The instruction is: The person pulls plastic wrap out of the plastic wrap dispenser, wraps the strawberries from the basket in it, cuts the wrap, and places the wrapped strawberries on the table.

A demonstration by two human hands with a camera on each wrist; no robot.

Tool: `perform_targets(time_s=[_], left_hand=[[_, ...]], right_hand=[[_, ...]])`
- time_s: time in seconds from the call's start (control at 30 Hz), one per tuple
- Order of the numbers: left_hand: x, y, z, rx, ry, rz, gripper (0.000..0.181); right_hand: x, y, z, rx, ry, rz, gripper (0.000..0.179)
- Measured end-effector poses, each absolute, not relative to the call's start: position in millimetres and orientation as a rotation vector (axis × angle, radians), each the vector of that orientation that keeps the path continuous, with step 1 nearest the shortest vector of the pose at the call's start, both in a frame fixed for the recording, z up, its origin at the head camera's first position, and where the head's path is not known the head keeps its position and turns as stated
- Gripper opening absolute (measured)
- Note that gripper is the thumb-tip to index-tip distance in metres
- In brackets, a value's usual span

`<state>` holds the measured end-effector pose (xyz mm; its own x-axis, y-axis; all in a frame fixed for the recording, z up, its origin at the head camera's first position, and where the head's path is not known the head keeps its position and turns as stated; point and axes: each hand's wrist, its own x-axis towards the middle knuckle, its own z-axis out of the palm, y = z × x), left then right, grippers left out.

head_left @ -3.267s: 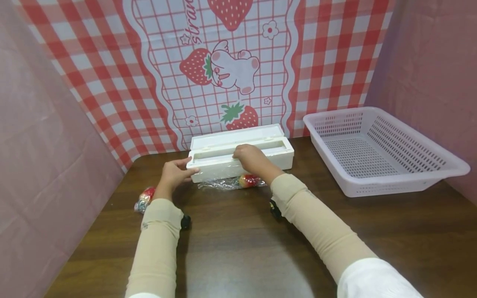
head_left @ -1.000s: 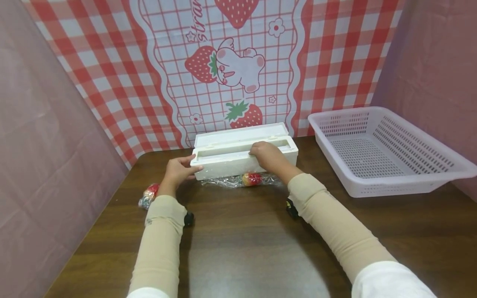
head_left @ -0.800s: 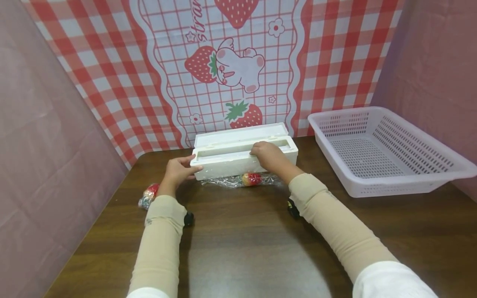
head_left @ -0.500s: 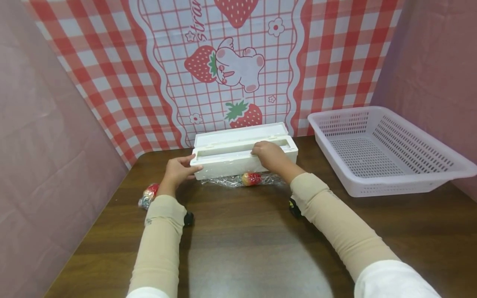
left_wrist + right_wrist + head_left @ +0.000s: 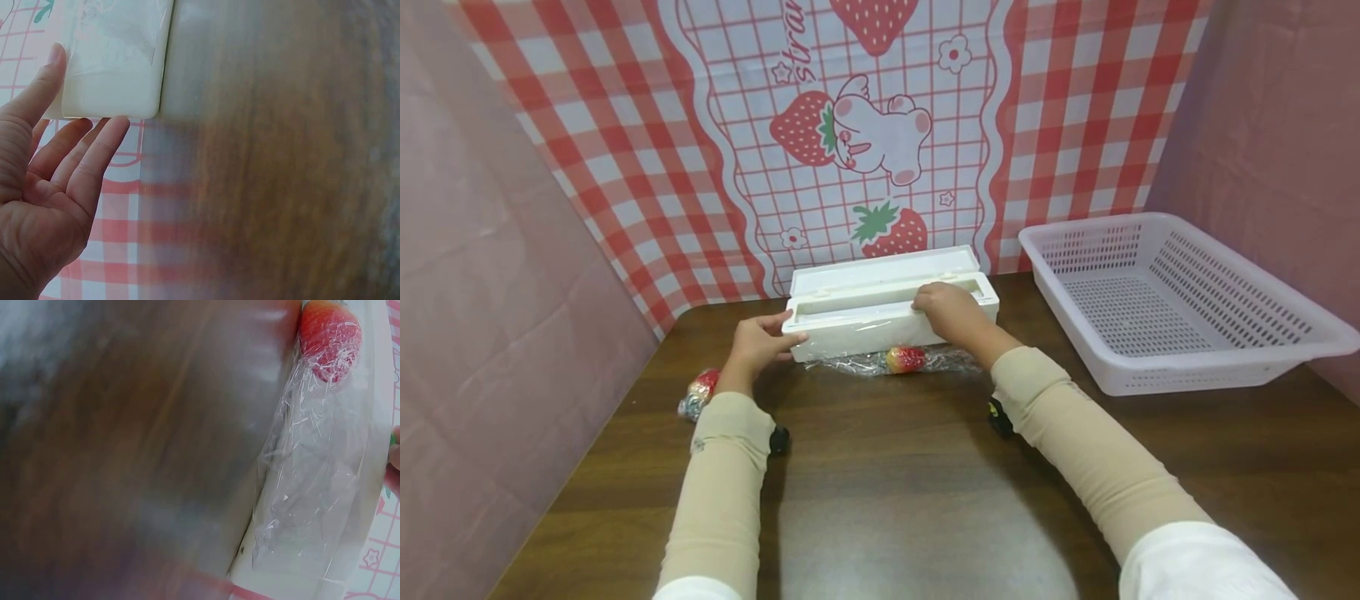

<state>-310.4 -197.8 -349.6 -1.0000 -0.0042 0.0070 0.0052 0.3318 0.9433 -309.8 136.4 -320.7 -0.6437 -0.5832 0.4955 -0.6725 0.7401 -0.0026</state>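
Observation:
A long white cling film dispenser box [image 5: 857, 337] stands at the back of the table, its lid [image 5: 883, 268] tipped back. My left hand [image 5: 754, 343] grips the box's left end, thumb on the front and fingers round the end. My right hand [image 5: 953, 312] pinches at the front rim, right of the middle; a bit of green [image 5: 394, 439] shows beside its fingertips, and the rest of what it pinches is hidden. Clear cling film [image 5: 306, 487] hangs down the box's front, with a red and yellow fruit [image 5: 906, 359] lying in it.
Another red and yellow fruit [image 5: 702, 390], wrapped in film, lies left of my left wrist. A white perforated basket [image 5: 1187, 375] stands at the right. A red-checked strawberry cloth [image 5: 1067, 125] hangs behind the box, with pink cloth at both sides.
My right hand has slid to the right along the box's front rim. The left hand keeps its hold on the box's end; the box and fruits stay nearly in place.

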Motion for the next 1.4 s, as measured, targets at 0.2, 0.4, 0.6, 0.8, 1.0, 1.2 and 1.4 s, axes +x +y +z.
perform_targets(time_s=[0.2, 0.4, 0.6, 0.8, 1.0, 1.2, 1.4], left_hand=[[-310, -199, -349, -0.002, -2.556, -1.815, 0.065], [-310, -199, -349, -0.002, -2.560, -1.813, 0.066], [-310, -200, -350, 0.003, -2.559, -1.818, 0.066], [-309, -200, -350, 0.001, -2.560, -1.820, 0.066], [-309, -199, -350, -0.007, -2.556, -1.827, 0.065], [-309, -199, -350, -0.006, -2.562, -1.822, 0.066], [-310, -199, -349, -0.005, -2.559, -1.819, 0.065]], right_hand=[[-311, 138, -319, 0.950, -2.474, 0.255, 0.021], [-310, 140, -317, 0.959, -2.482, 0.243, 0.021], [-310, 144, -316, 0.949, -2.503, 0.230, 0.020], [-311, 147, -317, 0.954, -2.501, 0.239, 0.020], [-311, 150, -319, 0.970, -2.462, 0.252, 0.018], [-311, 152, -320, 0.973, -2.433, 0.261, 0.018], [-313, 154, -323, 0.952, -2.441, 0.259, 0.018]])
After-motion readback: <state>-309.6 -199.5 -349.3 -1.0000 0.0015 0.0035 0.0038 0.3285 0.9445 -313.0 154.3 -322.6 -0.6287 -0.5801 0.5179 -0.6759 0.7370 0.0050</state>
